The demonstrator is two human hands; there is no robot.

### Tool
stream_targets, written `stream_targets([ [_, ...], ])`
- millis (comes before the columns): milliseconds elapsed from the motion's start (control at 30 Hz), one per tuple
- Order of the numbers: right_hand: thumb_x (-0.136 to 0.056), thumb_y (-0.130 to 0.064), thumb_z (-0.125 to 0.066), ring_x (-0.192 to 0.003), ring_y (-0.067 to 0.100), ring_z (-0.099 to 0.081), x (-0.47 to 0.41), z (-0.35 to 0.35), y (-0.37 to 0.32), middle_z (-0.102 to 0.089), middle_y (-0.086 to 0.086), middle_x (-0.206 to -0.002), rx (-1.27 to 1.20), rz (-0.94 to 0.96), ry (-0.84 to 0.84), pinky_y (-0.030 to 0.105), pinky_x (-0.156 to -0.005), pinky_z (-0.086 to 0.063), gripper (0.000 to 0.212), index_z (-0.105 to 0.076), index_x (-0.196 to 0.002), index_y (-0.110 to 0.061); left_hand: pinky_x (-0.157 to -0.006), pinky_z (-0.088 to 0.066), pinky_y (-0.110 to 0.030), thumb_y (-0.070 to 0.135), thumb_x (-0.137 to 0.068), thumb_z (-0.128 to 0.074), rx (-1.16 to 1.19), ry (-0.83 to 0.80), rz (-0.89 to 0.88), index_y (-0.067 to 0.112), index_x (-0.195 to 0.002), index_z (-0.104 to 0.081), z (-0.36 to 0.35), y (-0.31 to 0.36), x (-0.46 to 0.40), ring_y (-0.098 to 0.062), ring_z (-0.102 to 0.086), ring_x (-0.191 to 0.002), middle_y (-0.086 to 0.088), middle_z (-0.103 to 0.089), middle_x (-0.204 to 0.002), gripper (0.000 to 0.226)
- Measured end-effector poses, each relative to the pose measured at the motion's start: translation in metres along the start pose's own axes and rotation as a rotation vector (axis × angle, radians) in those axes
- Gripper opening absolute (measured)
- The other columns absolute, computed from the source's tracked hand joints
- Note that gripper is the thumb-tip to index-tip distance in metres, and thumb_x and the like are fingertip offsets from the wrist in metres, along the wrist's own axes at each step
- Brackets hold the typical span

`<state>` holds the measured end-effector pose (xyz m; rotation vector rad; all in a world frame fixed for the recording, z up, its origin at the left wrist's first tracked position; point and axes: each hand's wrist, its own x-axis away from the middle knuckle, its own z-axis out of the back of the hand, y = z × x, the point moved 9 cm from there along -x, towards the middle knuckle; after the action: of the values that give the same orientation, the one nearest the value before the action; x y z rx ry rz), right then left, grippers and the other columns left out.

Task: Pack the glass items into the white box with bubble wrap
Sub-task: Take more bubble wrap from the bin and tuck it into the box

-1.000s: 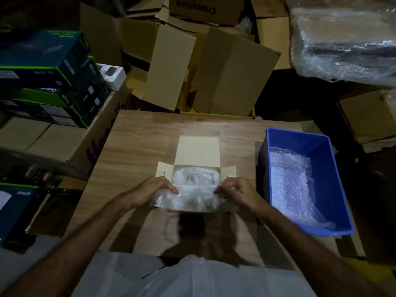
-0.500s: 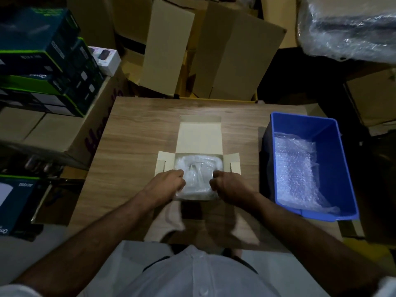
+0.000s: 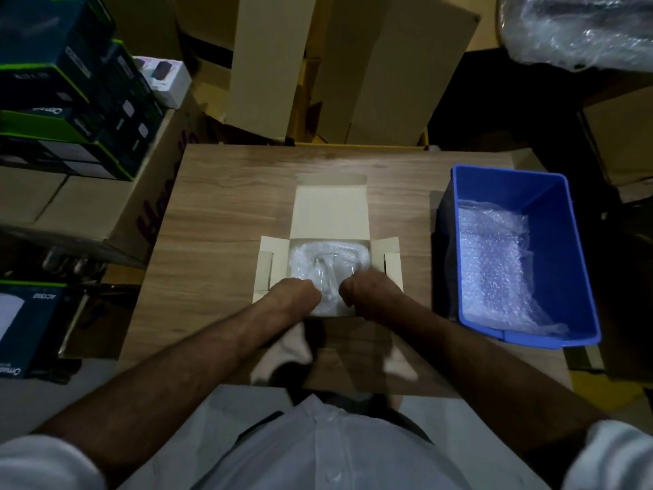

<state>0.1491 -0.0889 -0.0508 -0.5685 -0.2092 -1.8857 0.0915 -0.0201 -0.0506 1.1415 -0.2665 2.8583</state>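
The white box stands open in the middle of the wooden table, lid flap back and side flaps out. Inside lies a bubble-wrapped bundle with faint glass shapes showing through the wrap. My left hand and my right hand sit at the box's near edge, fingers curled down into the bubble wrap. The fingertips are hidden below the knuckles, and the near part of the bundle is covered by both hands.
A blue plastic bin with a sheet of bubble wrap stands at the table's right. Stacked dark product boxes and brown cartons crowd the left. Flattened cardboard leans behind the table. A plastic-wrapped bulk sits at top right.
Both hands have moved from the wrap's outer corners inward and down into the box, folding the bubble wrap over the bundle. The camera has tilted further down.
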Motion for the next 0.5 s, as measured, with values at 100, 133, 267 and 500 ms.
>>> stream_targets([
  [100, -0.092, 0.001, -0.057, -0.101, 0.03, -0.069, -0.003, -0.002, -0.005, -0.068, 0.011, -0.114, 0.065, 0.02, -0.004, 0.034, -0.072, -0.048, 0.024, -0.064, -0.113, -0.009, -0.083, -0.052, -0.037, 0.006, -0.104, -0.041, -0.046, 0.003, -0.03, 0.004, -0.121, -0.065, 0.001, 0.008, -0.006, -0.029, -0.066, -0.112, -0.01, -0.066, -0.123, 0.029],
  [133, -0.092, 0.0, -0.057, -0.1, 0.029, -0.069, -0.004, -0.002, -0.006, -0.068, 0.01, -0.114, 0.058, 0.022, 0.002, 0.033, -0.07, -0.045, 0.024, -0.062, -0.114, -0.01, -0.086, -0.052, -0.037, 0.006, -0.104, -0.042, -0.04, 0.015, -0.044, 0.004, -0.121, -0.065, 0.002, 0.011, -0.011, -0.028, -0.065, -0.114, -0.01, -0.066, -0.124, 0.029],
  [267, -0.084, -0.006, -0.071, -0.098, 0.028, -0.068, -0.003, -0.002, 0.006, -0.067, 0.008, -0.109, -0.145, -0.009, 0.04, 0.03, -0.068, -0.042, 0.032, -0.06, -0.114, -0.012, -0.091, -0.049, -0.034, 0.011, -0.1, -0.055, 0.166, 0.043, -0.035, 0.009, -0.125, -0.063, -0.004, -0.001, -0.012, -0.027, -0.064, -0.114, -0.011, -0.066, -0.123, 0.026],
  [500, -0.063, -0.021, -0.095, -0.112, 0.031, -0.063, 0.008, 0.026, 0.038, -0.051, 0.012, -0.138, -0.381, -0.239, 0.247, 0.041, -0.088, -0.057, 0.093, -0.046, -0.143, -0.017, -0.089, -0.052, -0.032, 0.023, -0.052, -0.098, 0.701, 0.404, 0.01, 0.025, -0.135, -0.044, 0.019, -0.059, 0.01, -0.017, -0.049, -0.113, 0.001, -0.036, -0.134, 0.098],
])
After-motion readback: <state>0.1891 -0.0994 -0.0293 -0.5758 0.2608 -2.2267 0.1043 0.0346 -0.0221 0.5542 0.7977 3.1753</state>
